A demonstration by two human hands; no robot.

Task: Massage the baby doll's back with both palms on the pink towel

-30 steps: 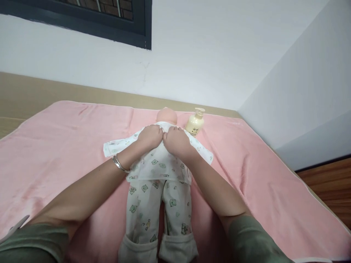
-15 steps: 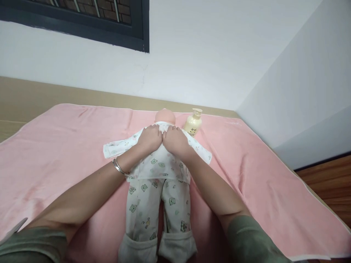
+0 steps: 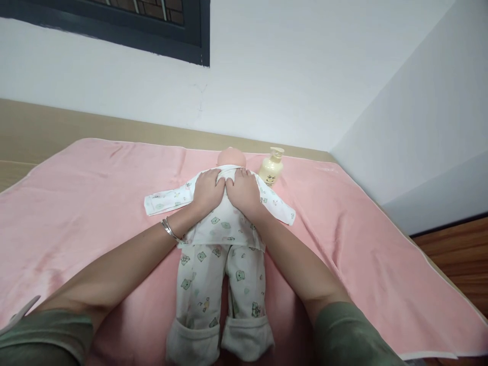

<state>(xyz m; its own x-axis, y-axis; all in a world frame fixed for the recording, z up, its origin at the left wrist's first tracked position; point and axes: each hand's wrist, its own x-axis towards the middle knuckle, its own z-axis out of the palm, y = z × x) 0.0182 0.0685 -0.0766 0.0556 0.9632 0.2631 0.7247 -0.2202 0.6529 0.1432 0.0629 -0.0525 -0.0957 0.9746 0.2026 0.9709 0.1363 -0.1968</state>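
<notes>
A baby doll (image 3: 232, 157) lies stretched out, its bare head at the far end and no face showing. It wears a white long-sleeved top (image 3: 224, 231) printed with small green animals, and matching trousers (image 3: 201, 290) with wide turned-up cuffs. Both of its sleeves spread outward. On the left side of the doll's upper torso my left hand (image 3: 208, 190) rests palm down, fingers extended toward the neck. My right hand (image 3: 244, 192) lies flat beside it on the right side, the thumbs close together. Neither hand grips anything visible.
A cream pump bottle (image 3: 271, 168) stands just right of the doll's head. Beneath everything a pink blanket (image 3: 102, 203) covers a wooden surface (image 3: 114, 127) that meets the white wall (image 3: 274, 76). A dark-framed window (image 3: 196, 38) is at upper left.
My fingers, more curled near the doll's neck before, now lie flatter and straighter on the top. The view has shifted slightly; doll and bottle keep their places.
</notes>
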